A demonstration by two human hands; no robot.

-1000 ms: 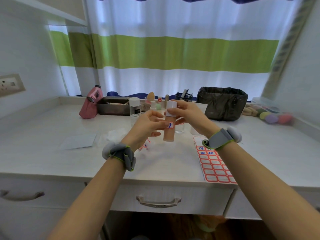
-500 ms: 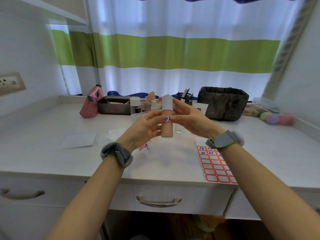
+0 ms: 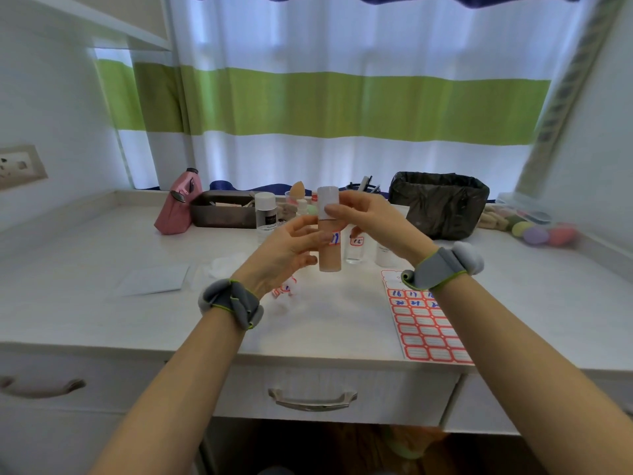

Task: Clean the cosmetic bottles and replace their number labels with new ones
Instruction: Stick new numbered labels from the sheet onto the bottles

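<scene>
Your right hand point(image 3: 368, 219) pinches the white cap of the beige cylindrical foundation bottle point(image 3: 329, 248), upright above the desk; left hand point(image 3: 286, 250) fingers press its red-bordered number label point(image 3: 335, 238) (more bottles apparently remain).

Both arms extended forward; left hand point(image 3: 286, 250) and right hand point(image 3: 371, 222) raised, fingers seemingly curled, pinching.

two hands point(image 3: 291, 250), two wristbands point(image 3: 233, 303), one label sheet point(image 3: 426, 325), three drawer fronts point(image 3: 329, 394), one striped curtain point(image 3: 342, 97).
</scene>
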